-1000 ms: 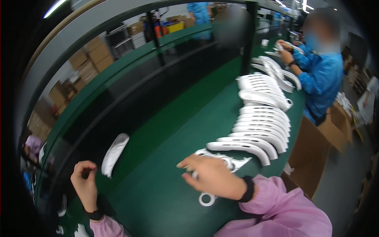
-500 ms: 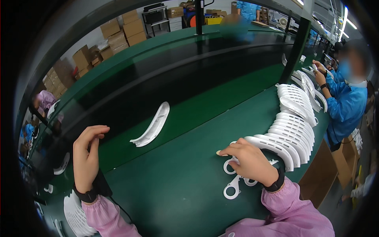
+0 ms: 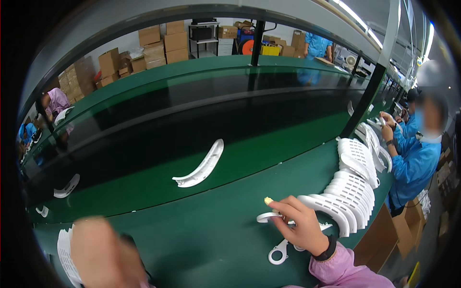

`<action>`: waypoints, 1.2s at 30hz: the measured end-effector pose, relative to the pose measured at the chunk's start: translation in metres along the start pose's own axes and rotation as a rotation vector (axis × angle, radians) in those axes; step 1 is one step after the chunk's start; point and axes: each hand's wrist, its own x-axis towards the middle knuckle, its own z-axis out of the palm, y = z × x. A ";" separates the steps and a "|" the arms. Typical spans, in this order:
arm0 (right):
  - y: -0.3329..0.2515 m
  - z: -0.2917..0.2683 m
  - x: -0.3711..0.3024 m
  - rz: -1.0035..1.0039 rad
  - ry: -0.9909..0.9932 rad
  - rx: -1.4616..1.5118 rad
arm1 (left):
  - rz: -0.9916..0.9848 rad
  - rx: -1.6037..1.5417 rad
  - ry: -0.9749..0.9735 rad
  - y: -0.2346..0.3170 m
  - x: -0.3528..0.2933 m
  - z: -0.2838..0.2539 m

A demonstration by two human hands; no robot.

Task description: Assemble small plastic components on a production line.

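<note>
The right hand (image 3: pixel 305 225) is hovering above the green worktop (image 3: pixel 206 245), its thumb and fingers appearing to be clamping on a white plastic ring part (image 3: pixel 265 218), which is tilting above the surface. A pale yellow finger cot (image 3: pixel 269 202) is covering one fingertip, and a black wristband (image 3: pixel 328 247) is circling the wrist above a pink sleeve (image 3: pixel 348 269). Just below, a flat white ring-ended bracket (image 3: pixel 277 254) is lying on the worktop. Beyond the hand, slotted white curved covers (image 3: pixel 346 194) are nesting in a long row.

The left hand (image 3: pixel 101 252) is showing as a blur at lower left, so whether its fingers are standing apart or together cannot be told; it is partly hiding a stack of slotted white covers (image 3: pixel 66 257). A curved white shell (image 3: pixel 201 165) is lying past the worktop's seam. At right, a co-worker in blue (image 3: pixel 413 158) is holding a white piece. Cardboard cartons (image 3: pixel 175 47) are standing behind, their surfaces showing too small for reading.
</note>
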 end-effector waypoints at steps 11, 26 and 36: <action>0.013 0.004 -0.011 0.271 -0.037 -0.053 | 0.023 0.396 0.440 0.079 0.006 0.027; -0.012 0.008 0.001 0.083 -0.066 -0.121 | 0.948 0.599 0.889 0.033 -0.008 0.021; -0.014 0.007 -0.017 0.168 0.122 -0.111 | 0.661 0.392 0.817 0.037 -0.011 0.018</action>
